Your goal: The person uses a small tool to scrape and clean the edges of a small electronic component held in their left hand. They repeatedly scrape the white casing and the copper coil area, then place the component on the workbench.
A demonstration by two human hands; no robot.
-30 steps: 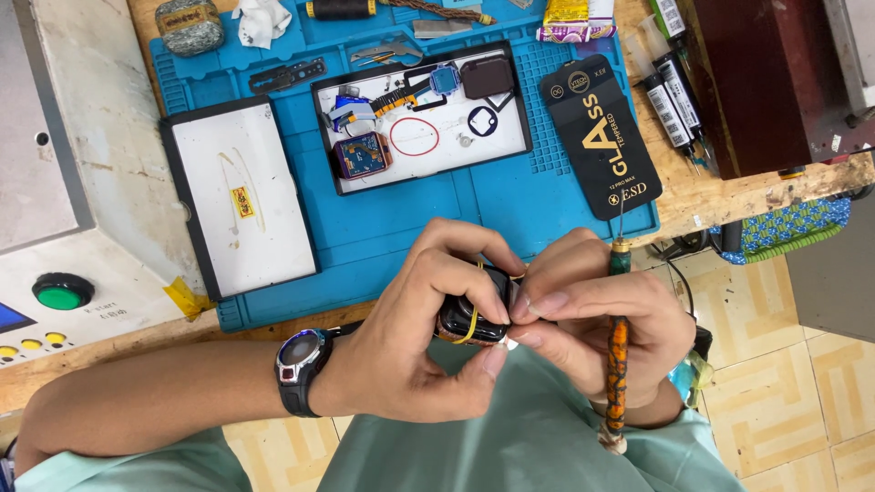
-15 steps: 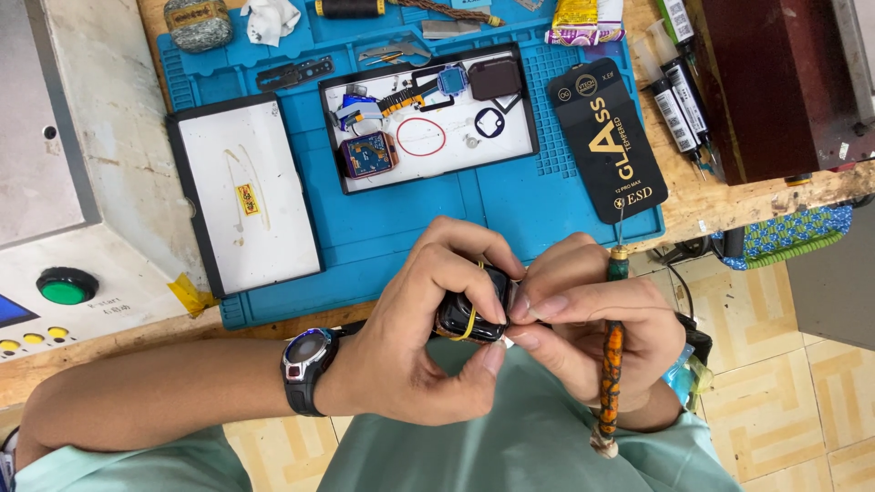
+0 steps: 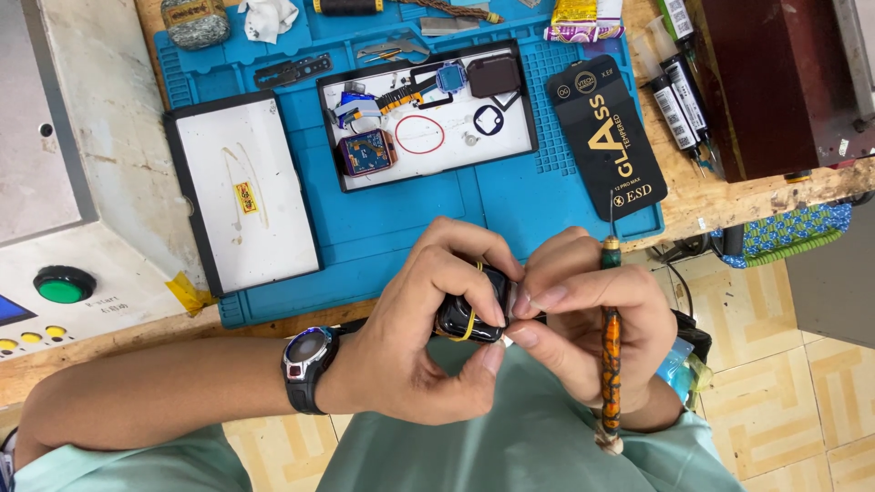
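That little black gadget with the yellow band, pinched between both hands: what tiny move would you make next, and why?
Probably a small press with the right hand's thumb and forefinger along the edge of the small black device. The left hand already grips it, the yellow rubber band is around it, and the right fingertips sit at its edge while the orange-handled tool stays tucked in that hand, tip off the device.
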